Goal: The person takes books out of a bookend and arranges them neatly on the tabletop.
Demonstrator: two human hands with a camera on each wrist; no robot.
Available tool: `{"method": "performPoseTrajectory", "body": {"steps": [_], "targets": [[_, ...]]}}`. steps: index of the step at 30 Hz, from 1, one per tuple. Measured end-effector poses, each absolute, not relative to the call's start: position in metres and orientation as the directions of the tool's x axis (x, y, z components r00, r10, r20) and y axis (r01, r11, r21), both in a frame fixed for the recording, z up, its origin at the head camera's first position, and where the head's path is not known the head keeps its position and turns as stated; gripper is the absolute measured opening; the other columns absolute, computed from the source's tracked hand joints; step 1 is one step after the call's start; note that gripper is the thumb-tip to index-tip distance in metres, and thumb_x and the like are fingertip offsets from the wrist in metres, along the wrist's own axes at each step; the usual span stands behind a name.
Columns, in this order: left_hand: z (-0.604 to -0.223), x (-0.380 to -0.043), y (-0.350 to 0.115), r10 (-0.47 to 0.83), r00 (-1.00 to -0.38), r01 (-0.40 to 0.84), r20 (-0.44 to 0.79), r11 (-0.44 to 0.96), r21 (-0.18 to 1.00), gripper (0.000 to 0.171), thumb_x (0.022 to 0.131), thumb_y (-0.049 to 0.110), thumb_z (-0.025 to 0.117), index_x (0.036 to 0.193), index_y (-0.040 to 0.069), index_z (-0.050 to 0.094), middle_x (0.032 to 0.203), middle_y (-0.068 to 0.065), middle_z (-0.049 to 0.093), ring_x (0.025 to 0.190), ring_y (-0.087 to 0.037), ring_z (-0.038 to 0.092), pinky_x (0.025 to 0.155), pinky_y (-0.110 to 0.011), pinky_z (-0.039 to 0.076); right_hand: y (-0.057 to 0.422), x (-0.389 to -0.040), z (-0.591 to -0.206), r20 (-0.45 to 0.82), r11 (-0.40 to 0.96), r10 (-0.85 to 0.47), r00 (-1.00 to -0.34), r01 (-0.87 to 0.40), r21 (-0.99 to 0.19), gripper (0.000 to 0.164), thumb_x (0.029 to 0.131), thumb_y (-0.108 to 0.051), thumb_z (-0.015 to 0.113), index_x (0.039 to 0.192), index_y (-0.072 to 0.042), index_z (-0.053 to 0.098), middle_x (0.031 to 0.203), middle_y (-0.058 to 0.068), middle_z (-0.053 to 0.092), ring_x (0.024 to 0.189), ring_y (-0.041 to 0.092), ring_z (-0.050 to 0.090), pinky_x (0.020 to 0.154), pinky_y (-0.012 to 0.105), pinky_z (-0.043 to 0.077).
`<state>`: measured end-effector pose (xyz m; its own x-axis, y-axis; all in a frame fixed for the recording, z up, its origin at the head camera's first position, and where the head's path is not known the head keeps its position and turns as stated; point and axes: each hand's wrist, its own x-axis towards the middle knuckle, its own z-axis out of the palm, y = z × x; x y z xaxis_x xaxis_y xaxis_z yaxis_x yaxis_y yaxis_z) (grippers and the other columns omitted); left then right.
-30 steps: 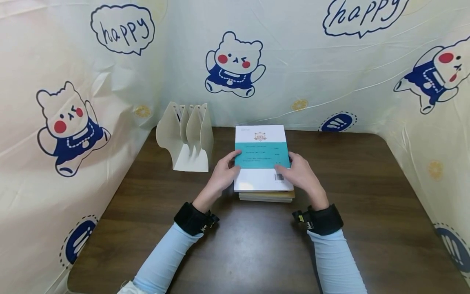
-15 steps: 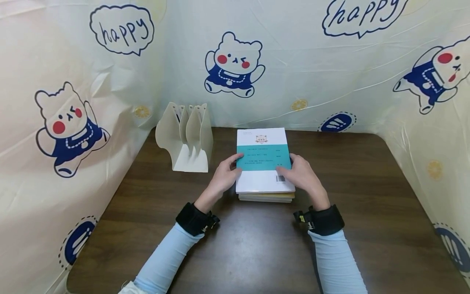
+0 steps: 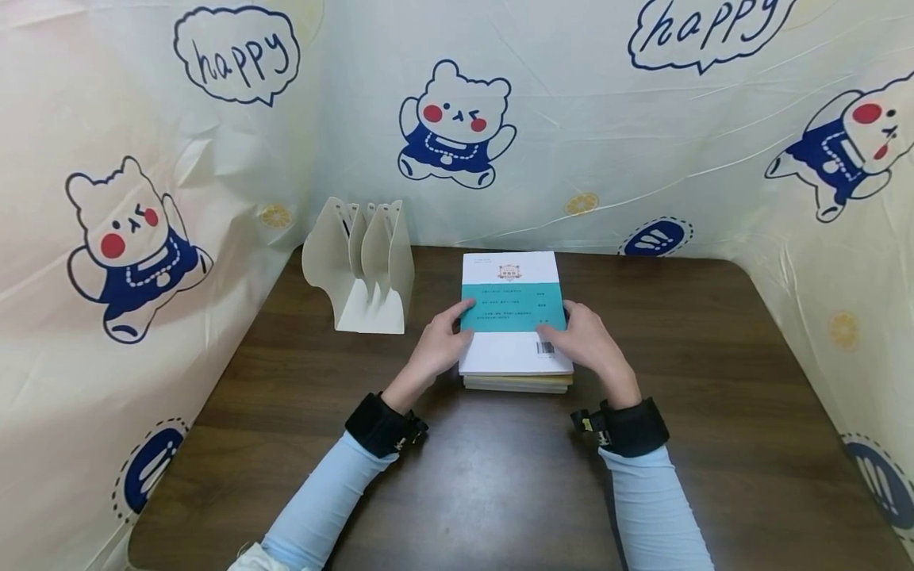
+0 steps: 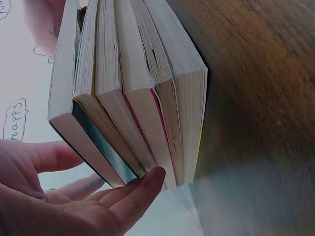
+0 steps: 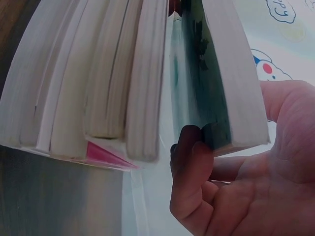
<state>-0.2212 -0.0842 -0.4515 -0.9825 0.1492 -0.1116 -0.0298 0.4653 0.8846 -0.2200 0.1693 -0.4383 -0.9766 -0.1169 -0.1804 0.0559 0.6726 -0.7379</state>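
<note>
A white book with a teal band [image 3: 510,305] lies topmost over a stack of books [image 3: 516,388] near the middle of the table. My left hand [image 3: 439,345] holds its left edge. In the left wrist view, the fingers [image 4: 142,194] reach along the side onto the books below. On the other edge, my right hand [image 3: 589,341] grips the book, thumb on the cover. The right wrist view shows curled fingers [image 5: 194,169] under the top book [image 5: 241,98], with a gap between it and the stack [image 5: 98,88] on that side.
A cream-coloured file rack [image 3: 364,277] with upright dividers stands left of the books. Dark wood table [image 3: 485,492] surrounds the stack. A printed curtain [image 3: 571,119] with cartoon bears hangs behind and at both sides.
The top book has come slightly toward me and lower, more nearly in line with the stack. Both hands have shifted a little with it; the rack has stayed put.
</note>
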Motion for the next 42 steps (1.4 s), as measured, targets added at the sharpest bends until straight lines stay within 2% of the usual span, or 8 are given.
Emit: {"method": "performPoseTrajectory", "body": {"steps": [7, 16, 33, 42], "targets": [[-0.4532, -0.2207, -0.083, 0.153, -0.982, -0.023, -0.111, 0.485, 0.874, 0.055, 0.103, 0.009, 0.054, 0.157, 0.015, 0.047, 0.164, -0.016, 0.045, 0.148, -0.027, 0.042, 0.12, -0.052, 0.039, 0.1707, -0.2198, -0.4394, -0.189, 0.676, -0.124, -0.974, 0.057, -0.735, 0.075, 0.103, -0.031, 0.061, 0.156, 0.012, 0.029, 0.156, 0.036, 0.044, 0.128, 0.044, 0.054, 0.114, 0.065, 0.042], [-0.4541, -0.2199, -0.083, 0.164, -0.98, -0.015, -0.116, 0.517, 0.856, 0.053, 0.104, 0.011, 0.053, 0.157, 0.015, 0.047, 0.165, -0.016, 0.044, 0.15, -0.03, 0.04, 0.122, -0.056, 0.036, 0.1718, -0.2193, -0.4398, -0.213, 0.687, -0.129, -0.969, 0.067, -0.723, 0.077, 0.103, -0.032, 0.06, 0.156, 0.013, 0.028, 0.157, 0.037, 0.042, 0.131, 0.046, 0.051, 0.116, 0.066, 0.04], [-0.4551, -0.221, -0.0844, 0.183, -0.975, -0.002, -0.125, 0.558, 0.83, 0.054, 0.105, 0.015, 0.051, 0.159, 0.016, 0.045, 0.166, -0.013, 0.043, 0.149, -0.027, 0.041, 0.12, -0.055, 0.038, 0.1713, -0.2203, -0.4401, -0.207, 0.692, -0.13, -0.97, 0.061, -0.72, 0.076, 0.103, -0.03, 0.061, 0.155, 0.014, 0.029, 0.157, 0.037, 0.043, 0.131, 0.046, 0.052, 0.115, 0.066, 0.04], [-0.4597, -0.2229, -0.084, 0.206, -0.972, 0.023, -0.117, 0.572, 0.82, 0.054, 0.106, 0.016, 0.051, 0.16, 0.016, 0.043, 0.167, -0.013, 0.041, 0.152, -0.028, 0.037, 0.122, -0.055, 0.036, 0.1748, -0.2217, -0.4423, -0.204, 0.706, -0.141, -0.969, 0.046, -0.706, 0.074, 0.103, -0.03, 0.061, 0.154, 0.015, 0.031, 0.155, 0.038, 0.044, 0.128, 0.046, 0.052, 0.115, 0.067, 0.041]]}}
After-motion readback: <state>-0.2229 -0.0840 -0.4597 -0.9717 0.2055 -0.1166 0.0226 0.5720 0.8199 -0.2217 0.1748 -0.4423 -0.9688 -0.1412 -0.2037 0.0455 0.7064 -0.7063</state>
